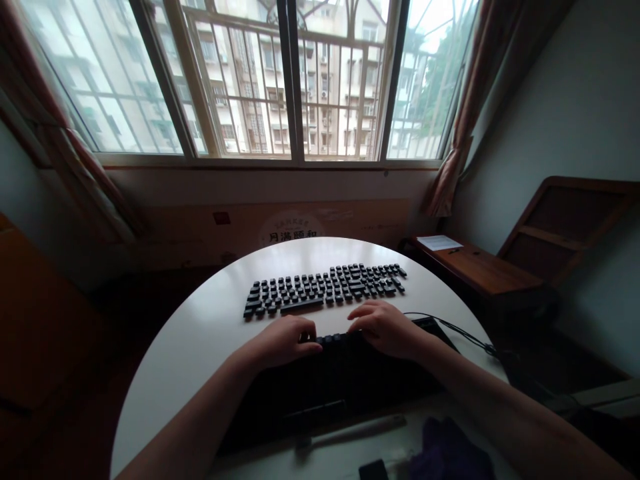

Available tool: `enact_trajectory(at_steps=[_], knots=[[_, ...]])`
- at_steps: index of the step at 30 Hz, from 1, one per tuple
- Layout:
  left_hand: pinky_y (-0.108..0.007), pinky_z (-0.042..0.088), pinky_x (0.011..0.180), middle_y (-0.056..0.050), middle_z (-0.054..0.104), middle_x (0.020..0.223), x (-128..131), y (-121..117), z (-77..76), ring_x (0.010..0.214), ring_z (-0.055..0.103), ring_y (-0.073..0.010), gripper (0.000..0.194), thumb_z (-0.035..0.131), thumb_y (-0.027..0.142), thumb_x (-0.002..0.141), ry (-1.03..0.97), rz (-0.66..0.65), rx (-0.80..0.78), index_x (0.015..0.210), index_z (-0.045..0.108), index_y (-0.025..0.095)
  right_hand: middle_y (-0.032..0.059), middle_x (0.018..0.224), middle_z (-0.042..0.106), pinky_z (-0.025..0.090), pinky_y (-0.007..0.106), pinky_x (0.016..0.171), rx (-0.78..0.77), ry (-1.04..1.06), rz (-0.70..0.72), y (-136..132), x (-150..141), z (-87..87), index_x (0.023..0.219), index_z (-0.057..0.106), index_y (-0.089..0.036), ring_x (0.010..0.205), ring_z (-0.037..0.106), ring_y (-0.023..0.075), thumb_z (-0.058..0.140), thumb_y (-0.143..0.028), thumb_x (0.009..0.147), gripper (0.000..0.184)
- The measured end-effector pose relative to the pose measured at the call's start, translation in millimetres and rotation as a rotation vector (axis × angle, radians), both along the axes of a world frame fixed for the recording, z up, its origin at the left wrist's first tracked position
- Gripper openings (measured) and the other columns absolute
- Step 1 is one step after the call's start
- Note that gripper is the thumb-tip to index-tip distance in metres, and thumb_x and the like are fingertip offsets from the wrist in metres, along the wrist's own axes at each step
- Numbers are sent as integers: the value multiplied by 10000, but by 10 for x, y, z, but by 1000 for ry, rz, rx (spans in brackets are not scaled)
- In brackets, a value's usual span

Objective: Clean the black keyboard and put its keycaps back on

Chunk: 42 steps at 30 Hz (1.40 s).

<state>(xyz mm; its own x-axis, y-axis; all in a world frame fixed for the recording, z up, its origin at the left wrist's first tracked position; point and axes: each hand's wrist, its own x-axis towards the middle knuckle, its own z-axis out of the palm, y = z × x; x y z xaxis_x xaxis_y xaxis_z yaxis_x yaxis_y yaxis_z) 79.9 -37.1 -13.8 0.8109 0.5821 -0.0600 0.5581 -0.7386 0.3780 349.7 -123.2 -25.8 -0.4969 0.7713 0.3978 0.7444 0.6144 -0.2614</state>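
Observation:
A black keyboard base lies on the white round table, its cable running off to the right. A short row of black keycaps sits along its far edge, between my hands. My left hand is bent over this edge at the left end of the row, thumb and fingers closed around it; the fingertips are partly hidden. At the right end, my right hand rests over the same edge, fingers bent and apart, with nothing visible between them. Beyond both hands, many loose keycaps are laid out in keyboard order.
On the near side of the round table lie a pale slim-handled tool, a purple cloth-like item and a small dark object. Black cables cross the right edge. A wooden seat with paper stands beyond.

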Motion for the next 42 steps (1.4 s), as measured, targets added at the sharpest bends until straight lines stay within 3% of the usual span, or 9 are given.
enact_trajectory(at_steps=[7,12,18,22,25,28,35,42], knots=[[-254,360,606,-15,677,824,-32,9,8,733,582,-177,283,648,488,839,4,15,-12,835,664,205,14,1043,772,503,344,855,37,21,-17,42,-12,-48,982,787,-264,921,687,206,605,-11,771,377],[-259,363,609,-18,678,836,-34,19,9,753,591,-185,307,634,515,841,11,19,-18,839,663,209,23,985,784,521,309,860,38,40,-190,326,150,90,1013,791,-257,938,706,200,593,-72,837,324],[-269,371,626,-23,693,867,-36,23,10,778,608,-196,314,633,526,834,30,34,-27,868,678,217,9,983,791,534,289,862,-16,-33,-323,1113,227,177,975,804,-267,946,726,212,640,-116,832,265],[-269,379,636,-26,703,879,-44,1,14,790,614,-199,319,639,530,828,21,44,-41,868,681,216,63,1126,740,503,376,994,-51,-97,-412,1738,250,140,1000,764,-220,1086,667,235,665,-208,901,141],[-268,377,632,-27,714,888,-48,-13,15,781,616,-196,316,654,528,818,9,53,-49,871,686,218,96,1277,637,523,452,978,-101,-145,-435,2098,274,122,1165,666,-190,1118,627,230,618,-332,975,241],[-270,371,625,-27,719,885,-50,-21,17,768,615,-193,314,665,525,813,8,57,-45,875,691,218,98,1299,608,548,441,934,-168,-191,-421,2339,276,110,1238,622,-197,1095,628,229,596,-354,990,295],[-284,368,615,-35,723,899,-60,-25,20,777,623,-203,327,672,532,814,14,58,-53,887,698,214,95,1287,613,554,433,917,-341,-305,-400,2652,226,117,1237,623,-192,1081,633,231,604,-356,984,302],[-289,358,606,-46,726,905,-59,-26,24,774,620,-211,323,671,530,815,7,54,-62,890,707,219,83,1280,620,562,412,898,-428,-356,-396,2701,203,70,1214,639,-192,1067,636,234,605,-362,982,289]])
